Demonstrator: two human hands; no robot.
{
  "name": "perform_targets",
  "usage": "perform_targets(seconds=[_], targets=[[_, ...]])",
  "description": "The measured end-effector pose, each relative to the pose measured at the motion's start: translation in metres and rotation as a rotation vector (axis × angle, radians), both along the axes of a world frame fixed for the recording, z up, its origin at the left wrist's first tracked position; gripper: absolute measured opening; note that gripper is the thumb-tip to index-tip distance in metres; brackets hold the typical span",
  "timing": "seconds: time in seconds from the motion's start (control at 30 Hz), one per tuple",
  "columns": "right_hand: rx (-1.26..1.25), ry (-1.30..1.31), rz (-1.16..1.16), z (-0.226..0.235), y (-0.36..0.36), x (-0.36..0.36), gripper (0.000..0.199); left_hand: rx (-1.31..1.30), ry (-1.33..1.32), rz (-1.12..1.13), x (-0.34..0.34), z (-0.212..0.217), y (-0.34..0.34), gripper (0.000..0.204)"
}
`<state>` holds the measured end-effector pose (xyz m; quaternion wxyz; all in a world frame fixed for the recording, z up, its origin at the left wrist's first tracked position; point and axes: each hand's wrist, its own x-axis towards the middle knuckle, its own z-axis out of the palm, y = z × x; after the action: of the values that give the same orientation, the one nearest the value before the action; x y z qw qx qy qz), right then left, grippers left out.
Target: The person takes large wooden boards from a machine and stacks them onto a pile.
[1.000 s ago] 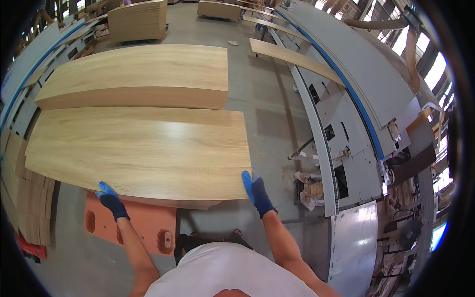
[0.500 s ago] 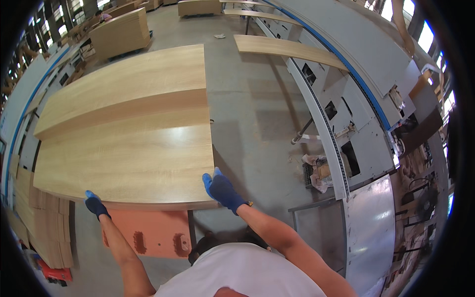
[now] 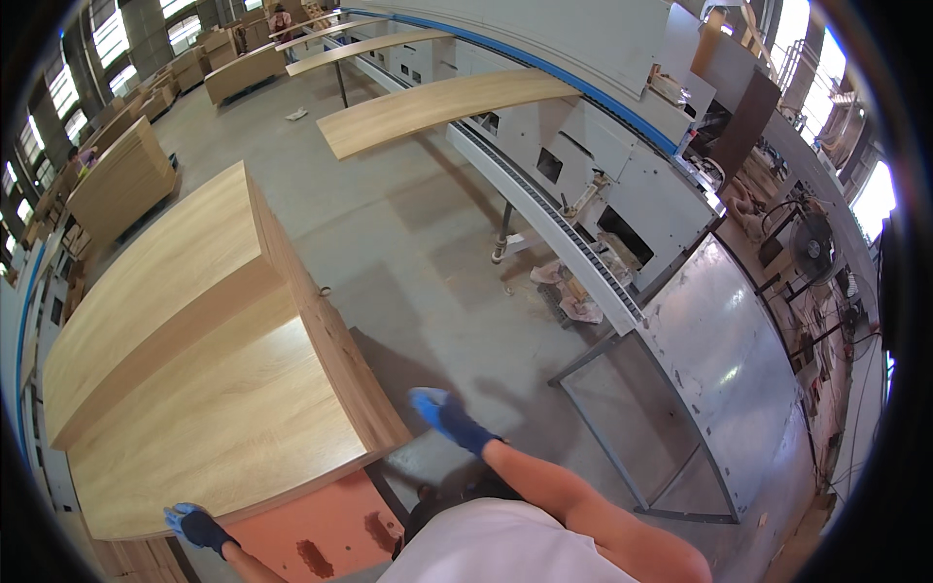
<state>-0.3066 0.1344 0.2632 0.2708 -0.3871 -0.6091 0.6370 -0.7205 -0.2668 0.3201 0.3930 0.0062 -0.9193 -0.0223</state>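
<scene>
A stack of wide wood-grain panels (image 3: 224,408) lies at the left, its back part stepping up into a higher stack (image 3: 165,282). An orange support with dark recesses (image 3: 292,530) shows beneath the near edge. My left hand (image 3: 199,528), in a blue work glove, rests at that edge with its fingers stretched over the top panel. Off the stack's right corner, my gloved right hand (image 3: 452,420) hangs above the floor, fingers extended and holding nothing.
To the right runs a grey machine with a conveyor rail (image 3: 544,219). A wood-grain board (image 3: 437,107) juts from it over the aisle. Nearer stand a metal-topped table (image 3: 719,369) and a black fan (image 3: 814,245). More panel stacks (image 3: 121,185) and people (image 3: 279,21) are far back.
My right hand has left the panel's near right corner and is now apart from it. My left hand stays at the near edge. The view has swung right.
</scene>
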Motion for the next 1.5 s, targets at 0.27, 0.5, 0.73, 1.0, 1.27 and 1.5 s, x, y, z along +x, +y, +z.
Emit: perform_targets(seconds=[0.27, 0.5, 0.73, 1.0, 1.27, 1.5], targets=[[0.376, -0.477, -0.932, -0.038, 0.081, 0.197, 0.029, 0.152, -0.178, -0.574, 0.132, 0.043, 0.153, 0.028], [0.907, -0.972, -1.066, 0.038, 0.177, 0.269, 0.036, 0.371, -0.44, -1.028, 0.248, 0.07, 0.286, 0.03], [0.952, -1.332, -0.896, 0.017, 0.225, 0.288, 0.047, 0.708, -0.784, -1.123, 0.312, 0.094, 0.361, 0.032], [1.023, -1.31, -0.883, 0.024, 0.224, 0.287, 0.047, 0.907, -1.033, -1.036, 0.279, 0.021, 0.455, 0.038], [0.99, -1.263, -0.834, 0.02, 0.227, 0.295, 0.05, 1.006, -1.411, -0.826, 0.236, -0.025, 0.556, 0.044], [0.981, -1.178, -0.759, 0.014, 0.23, 0.302, 0.05, 1.332, -1.827, -0.775, 0.264, -0.026, 0.567, 0.05]])
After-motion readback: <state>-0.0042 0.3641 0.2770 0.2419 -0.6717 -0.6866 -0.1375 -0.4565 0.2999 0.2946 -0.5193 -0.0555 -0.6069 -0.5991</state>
